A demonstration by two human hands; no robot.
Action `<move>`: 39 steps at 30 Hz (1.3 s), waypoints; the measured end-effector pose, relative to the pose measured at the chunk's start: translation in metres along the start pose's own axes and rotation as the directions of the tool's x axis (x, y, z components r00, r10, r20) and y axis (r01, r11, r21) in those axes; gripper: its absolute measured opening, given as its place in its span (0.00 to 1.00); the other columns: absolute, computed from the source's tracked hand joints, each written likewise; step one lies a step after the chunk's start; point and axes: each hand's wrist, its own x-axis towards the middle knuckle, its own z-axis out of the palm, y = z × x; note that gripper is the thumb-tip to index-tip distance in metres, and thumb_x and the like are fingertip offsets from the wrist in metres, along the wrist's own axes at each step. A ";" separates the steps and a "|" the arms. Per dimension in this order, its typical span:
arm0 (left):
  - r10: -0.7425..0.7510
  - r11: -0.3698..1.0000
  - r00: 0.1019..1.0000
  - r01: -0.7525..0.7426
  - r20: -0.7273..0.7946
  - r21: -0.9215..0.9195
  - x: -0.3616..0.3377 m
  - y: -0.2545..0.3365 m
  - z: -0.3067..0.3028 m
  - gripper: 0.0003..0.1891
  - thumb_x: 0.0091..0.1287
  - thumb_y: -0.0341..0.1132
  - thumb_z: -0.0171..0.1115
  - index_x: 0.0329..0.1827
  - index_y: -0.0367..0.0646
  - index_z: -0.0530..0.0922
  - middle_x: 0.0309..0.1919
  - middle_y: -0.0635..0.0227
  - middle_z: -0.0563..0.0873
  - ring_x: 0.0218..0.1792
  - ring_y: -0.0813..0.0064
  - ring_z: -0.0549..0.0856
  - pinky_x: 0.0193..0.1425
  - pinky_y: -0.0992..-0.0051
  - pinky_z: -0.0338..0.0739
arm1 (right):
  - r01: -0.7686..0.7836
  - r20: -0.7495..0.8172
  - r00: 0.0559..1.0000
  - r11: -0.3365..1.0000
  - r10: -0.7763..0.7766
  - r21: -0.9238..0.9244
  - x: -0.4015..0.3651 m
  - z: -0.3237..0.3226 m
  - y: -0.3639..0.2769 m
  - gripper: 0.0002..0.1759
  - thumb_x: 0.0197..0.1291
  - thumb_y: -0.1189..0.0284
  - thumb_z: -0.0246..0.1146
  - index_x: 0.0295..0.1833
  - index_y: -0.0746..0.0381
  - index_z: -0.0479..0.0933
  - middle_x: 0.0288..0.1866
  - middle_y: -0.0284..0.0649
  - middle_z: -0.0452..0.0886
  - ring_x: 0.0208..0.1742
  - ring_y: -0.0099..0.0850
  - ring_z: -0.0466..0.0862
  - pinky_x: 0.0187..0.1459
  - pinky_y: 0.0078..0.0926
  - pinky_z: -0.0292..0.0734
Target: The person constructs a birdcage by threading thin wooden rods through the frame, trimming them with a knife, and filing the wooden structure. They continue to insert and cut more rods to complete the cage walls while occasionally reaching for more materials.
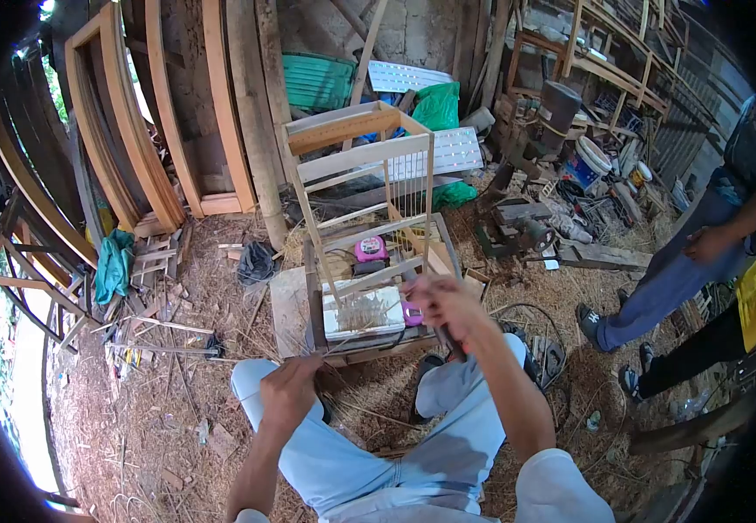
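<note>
Position: wooden frame (360, 159) stands upright, leaning slightly, on the low bench (386, 351) before my knees; slender rods (409, 187) line its right side. White slab (386, 315) lies at the near end of the bench, pink tape measure (370, 249) farther off.

Left hand (287, 392): fingers bent and drawn together, by the bench's near left corner; cannot tell whether they pinch a thin strip. Right hand (449, 307): blurred, fingers curled, just right of the slab; a dark narrow piece (455, 345) shows beneath it, grip unconfirmed.

Step in hand, as judged: close handwork at the near end, both hands apart. From this pose, any move calls for a light, steady approach, the right hand kept off the rods, which look easy to bend or snap, and the frame not knocked
</note>
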 end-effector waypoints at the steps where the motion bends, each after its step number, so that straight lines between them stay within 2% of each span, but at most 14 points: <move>1: -0.106 0.993 0.994 0.105 -0.036 -0.050 -0.010 -0.011 -0.004 0.16 0.52 0.16 0.61 0.43 0.42 0.82 0.32 0.63 0.86 0.32 0.64 0.87 0.33 0.70 0.81 | 0.034 -0.194 0.980 0.999 -0.041 -0.037 0.003 -0.020 -0.007 0.14 0.70 0.66 0.54 0.50 0.65 0.76 0.22 0.25 0.68 0.18 0.13 0.62 0.17 0.14 0.52; 4: -0.392 0.919 0.910 0.378 -0.136 -0.114 -0.028 -0.037 -0.029 0.08 0.62 0.20 0.60 0.41 0.38 0.82 0.33 0.56 0.87 0.35 0.60 0.88 0.37 0.69 0.81 | 0.337 -0.308 0.902 0.939 -0.302 0.067 0.017 -0.115 -0.014 0.14 0.63 0.63 0.57 0.47 0.60 0.79 0.22 0.23 0.66 0.18 0.14 0.62 0.16 0.15 0.54; 8: -0.405 0.887 0.912 0.375 -0.066 -0.268 0.000 -0.009 -0.004 0.06 0.63 0.22 0.61 0.42 0.37 0.82 0.34 0.56 0.87 0.34 0.60 0.88 0.38 0.71 0.80 | 0.036 -0.030 0.999 0.999 -0.037 -0.039 -0.018 -0.021 -0.028 0.20 0.71 0.63 0.54 0.63 0.59 0.73 0.25 0.26 0.68 0.19 0.13 0.61 0.17 0.13 0.53; 12: -0.326 0.882 0.945 0.297 -0.020 -0.366 0.040 0.028 0.023 0.06 0.62 0.23 0.63 0.41 0.38 0.82 0.34 0.55 0.86 0.33 0.59 0.87 0.36 0.71 0.79 | 0.113 0.376 0.919 0.993 -0.118 0.034 -0.015 0.062 0.013 0.18 0.73 0.63 0.52 0.61 0.59 0.74 0.25 0.26 0.67 0.19 0.15 0.59 0.19 0.14 0.55; 16: -0.283 0.913 0.958 0.284 0.049 -0.292 0.037 0.028 0.007 0.06 0.61 0.22 0.63 0.40 0.38 0.82 0.32 0.56 0.86 0.30 0.61 0.87 0.32 0.71 0.79 | 0.045 0.253 0.965 0.994 -0.070 0.103 0.006 0.035 0.010 0.16 0.73 0.64 0.51 0.57 0.61 0.75 0.23 0.25 0.65 0.19 0.14 0.59 0.19 0.14 0.53; 20: -0.191 0.949 0.981 0.191 0.022 -0.252 0.004 0.005 0.001 0.05 0.62 0.22 0.62 0.39 0.38 0.82 0.31 0.57 0.86 0.27 0.62 0.86 0.30 0.72 0.78 | 0.072 -0.150 0.988 0.973 -0.039 0.221 0.001 -0.017 -0.024 0.14 0.73 0.66 0.51 0.54 0.62 0.76 0.22 0.23 0.64 0.19 0.14 0.58 0.18 0.14 0.50; 23: -0.426 0.860 0.904 0.418 0.038 -0.291 -0.014 -0.019 -0.011 0.04 0.65 0.24 0.61 0.41 0.38 0.82 0.29 0.58 0.86 0.24 0.70 0.84 0.30 0.76 0.75 | 0.278 -0.168 0.954 0.946 -0.250 0.168 0.000 -0.073 -0.033 0.14 0.73 0.66 0.51 0.55 0.60 0.75 0.23 0.23 0.64 0.19 0.15 0.59 0.18 0.14 0.51; 26: -0.373 0.864 0.924 0.381 0.087 -0.328 0.004 -0.002 0.004 0.05 0.66 0.25 0.60 0.41 0.38 0.82 0.29 0.58 0.86 0.26 0.68 0.84 0.32 0.75 0.76 | 0.059 0.016 0.998 0.996 -0.058 -0.070 -0.019 -0.014 -0.018 0.16 0.73 0.62 0.52 0.56 0.59 0.76 0.24 0.26 0.68 0.19 0.15 0.63 0.18 0.14 0.55; 28: -0.388 0.822 0.902 0.433 0.192 -0.371 0.023 0.018 0.014 0.05 0.66 0.25 0.60 0.42 0.38 0.82 0.32 0.57 0.87 0.29 0.63 0.86 0.35 0.72 0.78 | 0.048 0.191 0.981 0.997 -0.036 -0.060 -0.019 0.027 0.010 0.16 0.73 0.63 0.52 0.56 0.60 0.75 0.25 0.25 0.70 0.20 0.16 0.65 0.19 0.14 0.57; 30: -0.272 0.875 0.952 0.304 0.136 -0.376 0.033 0.028 0.023 0.06 0.64 0.24 0.60 0.43 0.38 0.81 0.35 0.56 0.87 0.32 0.59 0.86 0.37 0.69 0.79 | 0.013 0.354 0.935 0.999 -0.031 0.051 -0.005 0.039 0.018 0.15 0.72 0.63 0.53 0.54 0.60 0.76 0.25 0.26 0.70 0.20 0.16 0.65 0.19 0.14 0.59; 33: -0.228 0.900 0.969 0.246 0.092 -0.361 0.035 0.032 0.015 0.06 0.64 0.24 0.59 0.43 0.37 0.81 0.35 0.56 0.87 0.33 0.61 0.87 0.38 0.71 0.78 | 0.024 0.366 0.930 1.000 -0.027 0.014 0.000 0.030 0.011 0.12 0.71 0.65 0.55 0.51 0.60 0.77 0.24 0.25 0.70 0.19 0.16 0.65 0.19 0.14 0.59; 35: -0.224 0.902 0.968 0.250 0.114 -0.353 0.027 0.026 0.009 0.08 0.62 0.22 0.60 0.43 0.37 0.81 0.37 0.56 0.87 0.35 0.58 0.87 0.38 0.69 0.80 | 0.043 0.013 0.999 0.999 -0.043 -0.016 0.007 0.019 0.016 0.15 0.69 0.64 0.57 0.47 0.66 0.78 0.21 0.25 0.67 0.17 0.15 0.60 0.17 0.14 0.52; 37: -0.356 0.881 0.917 0.393 0.180 -0.264 0.000 0.004 -0.001 0.07 0.63 0.22 0.60 0.44 0.37 0.81 0.36 0.57 0.87 0.34 0.64 0.87 0.38 0.71 0.80 | 0.202 -0.265 0.949 0.976 -0.172 0.088 0.005 -0.014 -0.009 0.14 0.67 0.63 0.59 0.45 0.64 0.77 0.20 0.24 0.66 0.16 0.14 0.60 0.16 0.14 0.52; 39: -0.392 0.857 0.904 0.427 0.174 -0.289 -0.025 -0.027 -0.021 0.07 0.65 0.23 0.60 0.44 0.37 0.81 0.34 0.59 0.87 0.33 0.68 0.87 0.37 0.73 0.79 | 0.292 -0.333 0.913 0.947 -0.234 0.135 0.013 -0.074 -0.023 0.12 0.67 0.63 0.59 0.39 0.62 0.77 0.20 0.24 0.67 0.16 0.14 0.61 0.16 0.15 0.53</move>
